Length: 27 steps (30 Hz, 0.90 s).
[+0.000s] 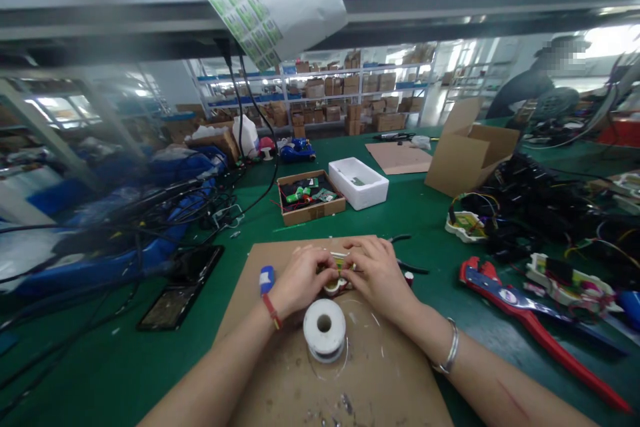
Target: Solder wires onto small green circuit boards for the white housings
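Observation:
Both of my hands meet over the cardboard sheet (280, 373), fingers bent around a small circuit board in a white housing (336, 287). Its yellow-green face shows between the fingers; much of it is covered. My left hand (303, 277) grips its left side. On the opposite side, my right hand (377, 273) pinches at the board with thumb and fingertips. Just nearer to me stands a white spool (324, 330). A small blue bottle-like item (267, 279) lies left of my left hand. Behind my right hand, black-handled pliers (413, 268) are partly hidden.
A shallow cardboard box (313, 212) of electronic parts and a white foam box (370, 197) stand beyond my hands. To the right lie a red-handled crimping tool (520, 313), similar boards (465, 225) and black cables. A shelf (425, 0) crosses overhead. A person (525, 90) is far right.

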Each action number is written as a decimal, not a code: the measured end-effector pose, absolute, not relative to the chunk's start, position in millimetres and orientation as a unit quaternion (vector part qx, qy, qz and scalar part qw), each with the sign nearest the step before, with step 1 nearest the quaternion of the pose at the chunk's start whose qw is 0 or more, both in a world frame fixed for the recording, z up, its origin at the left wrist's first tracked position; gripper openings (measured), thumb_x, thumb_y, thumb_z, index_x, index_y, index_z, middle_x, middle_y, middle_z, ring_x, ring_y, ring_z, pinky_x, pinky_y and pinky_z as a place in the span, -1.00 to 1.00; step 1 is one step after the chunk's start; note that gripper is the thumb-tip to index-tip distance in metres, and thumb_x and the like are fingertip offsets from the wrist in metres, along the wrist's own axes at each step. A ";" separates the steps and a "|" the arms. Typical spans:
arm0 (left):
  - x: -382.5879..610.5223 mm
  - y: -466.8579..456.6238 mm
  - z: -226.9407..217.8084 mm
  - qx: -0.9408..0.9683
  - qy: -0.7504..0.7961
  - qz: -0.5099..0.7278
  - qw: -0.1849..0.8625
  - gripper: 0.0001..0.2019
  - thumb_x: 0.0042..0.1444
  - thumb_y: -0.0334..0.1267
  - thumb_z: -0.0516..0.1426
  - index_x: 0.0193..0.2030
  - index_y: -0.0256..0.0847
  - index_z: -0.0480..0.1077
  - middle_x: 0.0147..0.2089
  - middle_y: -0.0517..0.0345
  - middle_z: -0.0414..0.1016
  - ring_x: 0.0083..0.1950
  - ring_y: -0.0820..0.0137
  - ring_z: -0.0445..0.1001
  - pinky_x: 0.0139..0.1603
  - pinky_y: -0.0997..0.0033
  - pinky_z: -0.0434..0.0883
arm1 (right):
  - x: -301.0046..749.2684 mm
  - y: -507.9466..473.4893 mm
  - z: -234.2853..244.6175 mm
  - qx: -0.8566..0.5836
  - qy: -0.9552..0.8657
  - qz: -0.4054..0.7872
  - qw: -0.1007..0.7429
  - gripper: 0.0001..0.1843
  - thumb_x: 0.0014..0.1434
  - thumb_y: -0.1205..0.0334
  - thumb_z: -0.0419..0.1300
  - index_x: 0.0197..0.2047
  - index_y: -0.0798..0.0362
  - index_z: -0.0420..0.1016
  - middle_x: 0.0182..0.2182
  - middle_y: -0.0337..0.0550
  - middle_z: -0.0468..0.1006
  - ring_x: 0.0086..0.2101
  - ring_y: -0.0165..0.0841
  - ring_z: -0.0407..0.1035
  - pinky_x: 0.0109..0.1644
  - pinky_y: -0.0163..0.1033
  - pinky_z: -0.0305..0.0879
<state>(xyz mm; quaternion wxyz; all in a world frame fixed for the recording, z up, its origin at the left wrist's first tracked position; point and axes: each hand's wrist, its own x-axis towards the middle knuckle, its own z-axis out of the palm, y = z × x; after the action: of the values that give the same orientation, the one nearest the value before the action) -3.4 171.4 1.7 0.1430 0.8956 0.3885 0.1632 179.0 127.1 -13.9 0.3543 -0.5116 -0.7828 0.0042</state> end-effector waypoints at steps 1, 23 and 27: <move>-3.9 171.3 2.7 0.898 0.387 0.159 0.138 -0.84 0.19 -0.20 0.13 -0.30 -0.27 0.41 -0.27 0.16 0.48 -0.14 0.33 0.46 -0.05 0.13 0.39 | 180.6 126.1 -13.5 -0.513 -0.784 0.003 0.350 -0.92 0.10 0.33 0.29 -0.36 0.01 0.45 -0.08 -0.13 0.49 -0.03 -0.19 0.29 0.06 -0.01 0.04; -5.3 166.3 19.8 0.871 0.373 0.152 0.282 -0.82 0.13 -0.26 0.10 -0.48 -0.19 0.39 -0.46 0.24 0.44 -0.36 0.39 0.36 -0.25 0.37 0.21 | 199.5 119.5 0.8 -0.504 -0.799 0.015 0.328 -0.93 0.09 0.35 0.24 -0.39 0.04 0.41 -0.34 -0.21 0.55 -0.16 -0.24 0.30 0.00 -0.08 -0.08; -21.8 176.7 21.5 0.849 0.390 0.151 0.323 -0.83 0.15 -0.23 0.08 -0.39 -0.20 0.44 -0.37 0.19 0.49 -0.31 0.37 0.41 -0.27 0.39 0.26 | 229.1 124.5 6.8 -0.546 -0.762 0.025 0.347 -0.94 0.12 0.37 0.22 -0.38 0.05 0.43 -0.33 -0.16 0.55 -0.14 -0.19 0.29 -0.02 -0.03 -0.12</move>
<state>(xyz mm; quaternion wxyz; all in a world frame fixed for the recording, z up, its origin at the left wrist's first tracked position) -21.8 176.7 21.5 0.3232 0.8490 0.3899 0.1509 229.1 124.5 6.8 0.3469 -0.5456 -0.7625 0.0252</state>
